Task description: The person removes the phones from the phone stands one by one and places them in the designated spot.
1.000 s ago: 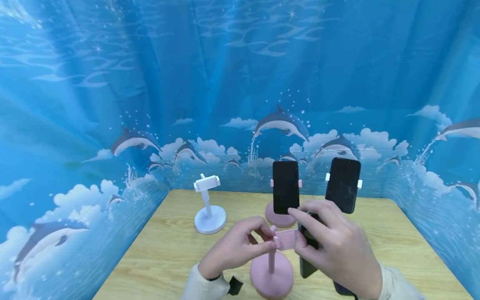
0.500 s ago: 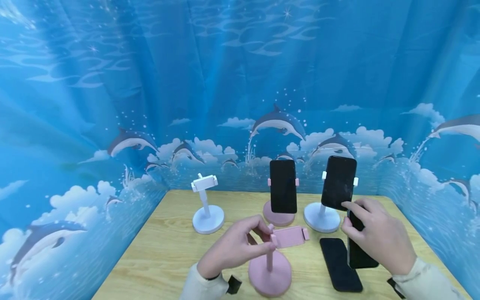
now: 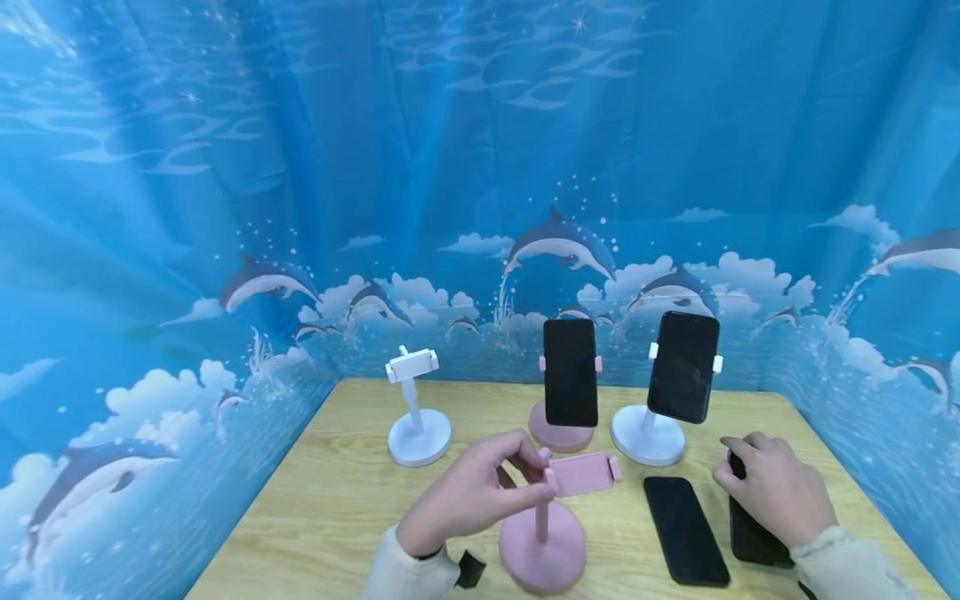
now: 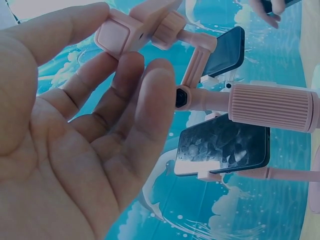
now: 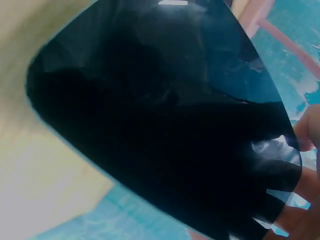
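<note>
My left hand [image 3: 476, 492] pinches the left end of the clamp on a pink phone stand [image 3: 543, 554]. In the left wrist view, the thumb and fingertips lie around the clamp's end block [image 4: 112, 39], and nothing sits in the clamp. Over at the right, my right hand [image 3: 780, 487] grips the upper part of a black phone [image 3: 752, 533], its lower end close over the table. The right wrist view is filled mostly by this phone's dark glossy face [image 5: 150, 125], with fingers along its edge. Another black phone [image 3: 686, 532] lies flat just left of it.
Behind stand a pink stand [image 3: 555, 437] carrying a phone [image 3: 570, 373] and a white stand [image 3: 648, 442] carrying another phone [image 3: 684, 367]. A white stand [image 3: 420, 437] with a bare clamp is at back left. Dolphin-print curtains surround the wooden table [image 3: 330, 500].
My right hand has carried its phone from beside the pink clamp to the table's right side and lowered it, uncovering the flat phone. My left hand keeps its pinch on the clamp.
</note>
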